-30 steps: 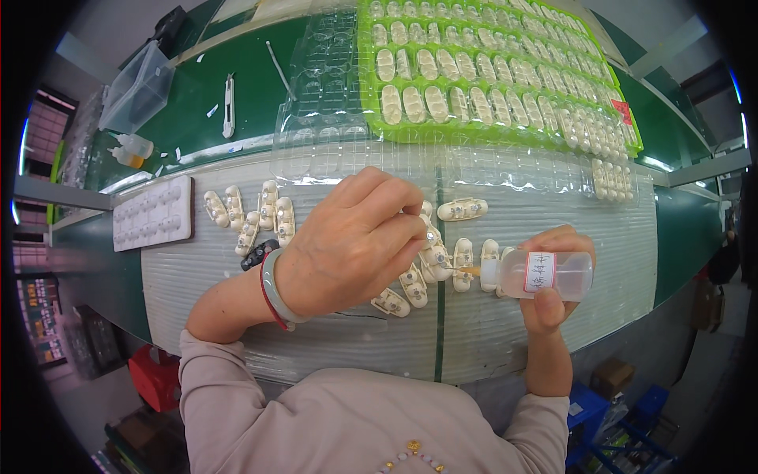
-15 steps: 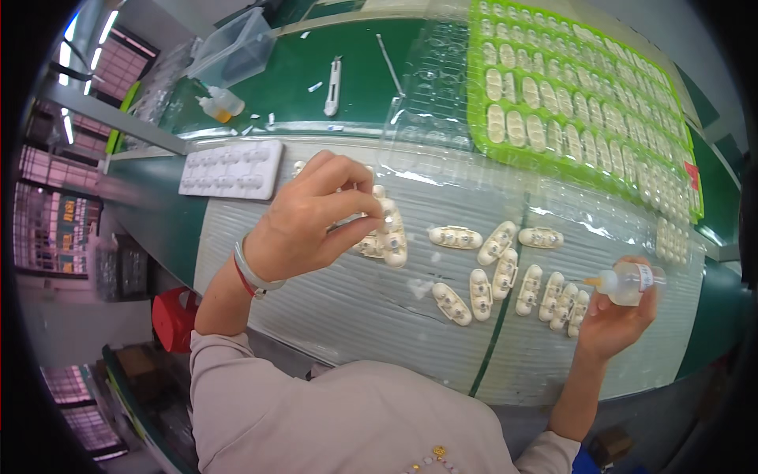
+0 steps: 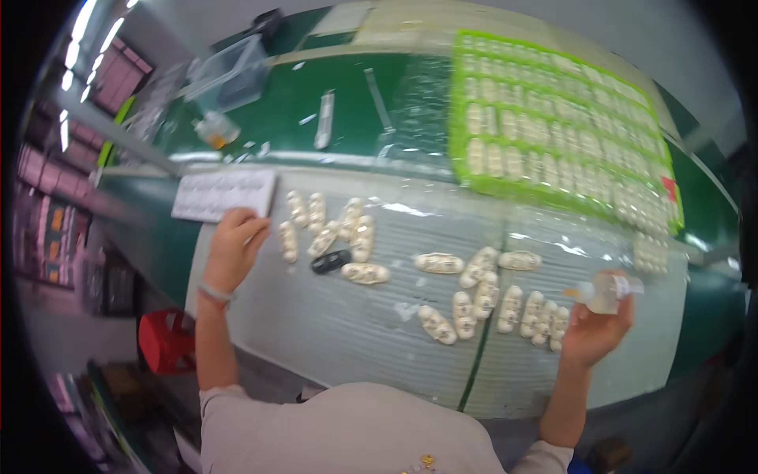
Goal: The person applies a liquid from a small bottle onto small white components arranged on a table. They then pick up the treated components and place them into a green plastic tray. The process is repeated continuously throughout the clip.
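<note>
My left hand is at the near edge of a white tray with rows of rounded hollows. Its thumb and forefinger are pinched together; blur hides whether anything small is between them. To its right lies a loose cluster of cream oval pieces and one black oval piece. My right hand is wrapped round a translucent squeeze bottle with an orange tip pointing left. Below that tip several cream pieces lie side by side, while others are scattered mid-table.
A bright green tray filled with rows of cream pieces stands far right, with clear blister sheets beside it. Farther back lie a white utility knife, a thin strip, small bottles and a clear bin. A red stool is at left.
My left hand has moved left, from above the cream pieces to the white tray, uncovering the cluster and black piece. My right hand still holds the bottle. The view has shifted slightly.
</note>
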Available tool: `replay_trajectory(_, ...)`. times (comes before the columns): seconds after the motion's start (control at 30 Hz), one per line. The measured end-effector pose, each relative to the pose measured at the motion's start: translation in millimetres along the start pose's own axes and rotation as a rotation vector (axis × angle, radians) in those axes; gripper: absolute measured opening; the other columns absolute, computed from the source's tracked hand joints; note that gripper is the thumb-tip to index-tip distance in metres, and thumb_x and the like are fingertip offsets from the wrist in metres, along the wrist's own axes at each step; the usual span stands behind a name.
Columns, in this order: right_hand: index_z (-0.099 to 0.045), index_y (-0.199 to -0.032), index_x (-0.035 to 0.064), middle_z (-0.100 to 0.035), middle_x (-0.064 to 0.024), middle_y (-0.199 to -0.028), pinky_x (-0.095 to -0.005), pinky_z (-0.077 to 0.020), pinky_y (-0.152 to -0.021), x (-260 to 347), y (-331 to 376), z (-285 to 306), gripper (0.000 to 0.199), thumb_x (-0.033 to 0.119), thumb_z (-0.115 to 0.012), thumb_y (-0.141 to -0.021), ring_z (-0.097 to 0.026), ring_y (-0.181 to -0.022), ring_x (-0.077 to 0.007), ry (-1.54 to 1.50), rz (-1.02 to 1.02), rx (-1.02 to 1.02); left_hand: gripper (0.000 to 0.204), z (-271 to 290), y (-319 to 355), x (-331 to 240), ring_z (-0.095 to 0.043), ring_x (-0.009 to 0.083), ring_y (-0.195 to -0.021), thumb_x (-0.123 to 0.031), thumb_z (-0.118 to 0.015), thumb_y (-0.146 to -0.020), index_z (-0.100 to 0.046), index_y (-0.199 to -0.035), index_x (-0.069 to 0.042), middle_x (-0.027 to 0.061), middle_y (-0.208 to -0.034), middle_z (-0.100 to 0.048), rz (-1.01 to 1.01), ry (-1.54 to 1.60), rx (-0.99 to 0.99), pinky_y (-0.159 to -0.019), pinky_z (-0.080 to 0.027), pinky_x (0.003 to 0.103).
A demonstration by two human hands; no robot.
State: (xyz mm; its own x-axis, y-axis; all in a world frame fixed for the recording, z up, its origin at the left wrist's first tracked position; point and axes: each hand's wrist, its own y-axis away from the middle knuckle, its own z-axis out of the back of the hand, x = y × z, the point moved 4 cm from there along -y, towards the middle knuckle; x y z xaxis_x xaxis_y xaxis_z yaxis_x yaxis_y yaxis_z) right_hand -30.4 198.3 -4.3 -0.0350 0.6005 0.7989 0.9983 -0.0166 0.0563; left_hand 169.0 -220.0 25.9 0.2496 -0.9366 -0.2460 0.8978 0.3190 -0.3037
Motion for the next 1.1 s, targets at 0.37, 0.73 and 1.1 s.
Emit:
replay_trajectory(0.37,-0.051,-0.099,0.0032,-0.061,-0.0083,-0.087,-0.0244,-0.0477,-0.045,6.0,4.2,-9.3,0.021,0.014,-0.059,-0.084,-0.061,-0.07,-0.0124,-0.051,-0.13,0.301,0.019,-56.4,-176.9,-275.1,-0.053,0.027,-0.083,-0.005,-0.07,-0.07,-0.065,-0.088,-0.004,0.0105,-0.088,-0.056,-0.883,0.375,0.218,-0.073,-0.044,0.034)
replay_trajectory(0.73,-0.048,-0.104,0.0004,-0.058,-0.0102,-0.085,-0.028,-0.0506,-0.045,16.2,-0.7,-11.8,0.028,0.016,-0.057,-0.082,-0.061,-0.068,-0.0154,-0.061,-0.112,0.272,0.009,-202.5,-196.9,-460.3,-0.05,0.0257,-0.083,-0.011,-0.073,-0.066,-0.068,-0.073,-0.008,0.0074,-0.081,-0.053,-1.029,0.665,0.049,-0.075,-0.043,0.036)
replay_trajectory(1.1,-0.046,-0.101,0.0014,-0.059,-0.0087,-0.085,-0.0236,-0.0462,-0.042,23.0,-2.3,-10.9,0.037,0.029,-0.063,-0.082,-0.057,-0.055,-0.0125,-0.065,-0.01,0.315,0.003,-222.3,-192.7,-475.4,-0.049,0.0284,-0.083,-0.005,-0.065,-0.069,-0.062,-0.069,-0.003,0.0109,-0.083,-0.051,-1.055,0.693,0.004,-0.075,-0.04,0.038)
